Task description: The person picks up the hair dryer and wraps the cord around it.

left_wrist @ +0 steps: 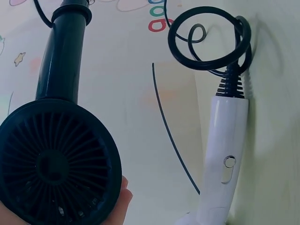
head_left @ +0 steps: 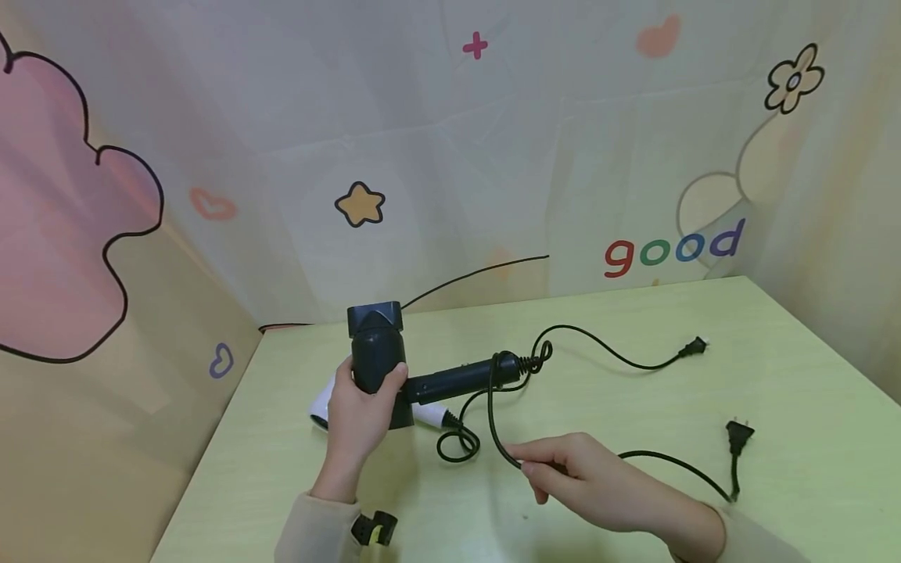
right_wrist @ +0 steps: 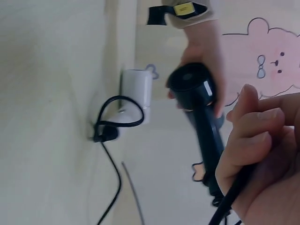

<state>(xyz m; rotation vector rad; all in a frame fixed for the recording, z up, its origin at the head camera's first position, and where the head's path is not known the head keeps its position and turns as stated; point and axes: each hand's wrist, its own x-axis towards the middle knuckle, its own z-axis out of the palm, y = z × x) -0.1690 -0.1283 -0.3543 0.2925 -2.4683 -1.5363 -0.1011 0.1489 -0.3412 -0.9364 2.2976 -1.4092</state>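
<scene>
1 black hair dryer point(head_left: 378, 356) gripped in my left hand point(head_left: 359, 410), over the desk point(head_left: 232, 469) toward its left edge, my right hand point(head_left: 591, 483) pinching black cord point(head_left: 496, 428), white hair dryer point(head_left: 429, 413) lying behind, 2 plugs point(head_left: 738, 436) toward the right edge

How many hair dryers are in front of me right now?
2. The black hair dryer is held in your left hand, raised over the table; the white hair dryer lies on the table, partly hidden in the head view. No others show.
</scene>
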